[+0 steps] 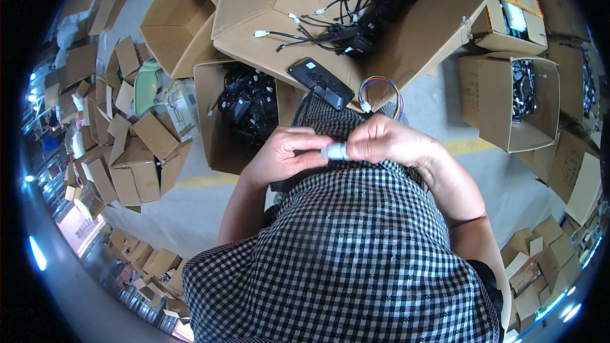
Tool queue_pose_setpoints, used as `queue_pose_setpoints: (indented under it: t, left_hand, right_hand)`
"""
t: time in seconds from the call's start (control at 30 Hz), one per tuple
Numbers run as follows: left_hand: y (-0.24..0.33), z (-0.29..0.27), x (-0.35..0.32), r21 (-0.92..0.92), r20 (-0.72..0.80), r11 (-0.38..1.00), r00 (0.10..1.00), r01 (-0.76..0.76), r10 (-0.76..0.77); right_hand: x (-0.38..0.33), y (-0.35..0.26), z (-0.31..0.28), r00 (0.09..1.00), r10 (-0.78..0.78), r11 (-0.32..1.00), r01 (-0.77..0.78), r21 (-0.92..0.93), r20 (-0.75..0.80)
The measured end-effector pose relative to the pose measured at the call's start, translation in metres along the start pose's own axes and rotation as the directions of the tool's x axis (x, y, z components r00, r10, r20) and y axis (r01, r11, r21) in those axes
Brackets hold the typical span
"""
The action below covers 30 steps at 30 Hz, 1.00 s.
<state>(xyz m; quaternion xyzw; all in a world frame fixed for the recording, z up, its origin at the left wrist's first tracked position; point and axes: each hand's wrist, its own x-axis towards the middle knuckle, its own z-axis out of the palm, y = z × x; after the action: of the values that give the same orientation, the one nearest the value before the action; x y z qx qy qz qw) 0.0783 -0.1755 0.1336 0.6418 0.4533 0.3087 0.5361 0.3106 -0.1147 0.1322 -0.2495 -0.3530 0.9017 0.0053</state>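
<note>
In the head view, both hands meet in front of the person's checked shirt, over the lap. The left hand (279,152) is curled, thumb and fingers closed around one end of a small white plastic connector block (335,150); the right hand (384,141) pinches the other end between thumb and forefinger, its remaining fingers folded in. The connector sits just between the two hands, level and close to the body, mostly hidden by the fingers, so its exact shape cannot be told.

A loop of thin multicoloured ribbon-like wires (381,92) arcs up from behind the right hand toward the edge of a flat brown cardboard sheet (267,0) that serves as a work surface. The wires probably run to the connector, though the join is hidden.

The connector looks light and rigid, with smooth plastic faces that could slip, so a pinch on its flat sides suits it better than one on its ends. The wires look soft and limp, and are likely weak where they enter the housing; pulling on them seems unwise.

On the cardboard, near the hands, lies a black rectangular device with a dark screen (321,82), and further up a tangle of black cables with white plugs (343,25). An open brown box of black parts (248,105) stands beside the left hand.
</note>
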Motion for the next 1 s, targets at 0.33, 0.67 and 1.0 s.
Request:
queue_pose_setpoints:
  t: [0.33, 0.67, 1.0]
  left_hand:
    - [-0.083, -0.012, 0.074, 0.831, 0.180, 0.556, 0.941, 0.011, -0.287]
    - [-0.113, -0.052, -0.031, -0.862, -0.473, 0.427, 0.735, -0.273, -0.485]
    - [-0.199, -0.071, -0.100, -0.820, -0.367, 0.355, -0.063, -0.448, -0.928]
  right_hand:
    - [0.022, -0.001, 0.032, 0.911, -0.071, 0.925, 0.213, -0.315, 0.406]
    - [0.029, -0.003, 0.017, 0.943, -0.016, 0.945, 0.122, -0.303, 0.331]
    - [0.058, -0.025, 0.006, 0.996, 0.070, 0.995, -0.066, -0.069, 0.053]
